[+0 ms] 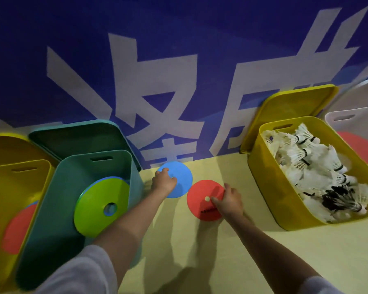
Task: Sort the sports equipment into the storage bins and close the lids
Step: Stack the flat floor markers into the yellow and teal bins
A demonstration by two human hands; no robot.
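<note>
A blue flat disc [182, 177] lies on the pale yellow floor by the wall, and my left hand [164, 181] grips its left edge with curled fingers. Just right of it lies a red flat disc [202, 198] with a hole in its middle; my right hand [229, 200] pinches its right edge. To the left stands a teal bin [57, 209] holding a green disc [98, 206] leaning over a blue one. At the right, a yellow bin [263, 166] is full of white shuttlecocks [312, 166].
A second yellow bin [0, 209] at the far left holds a red disc [17, 230]. Teal lid [77, 139] and yellow lid [293, 102] lean open against the blue wall. A white bin [357, 119] stands at the far right.
</note>
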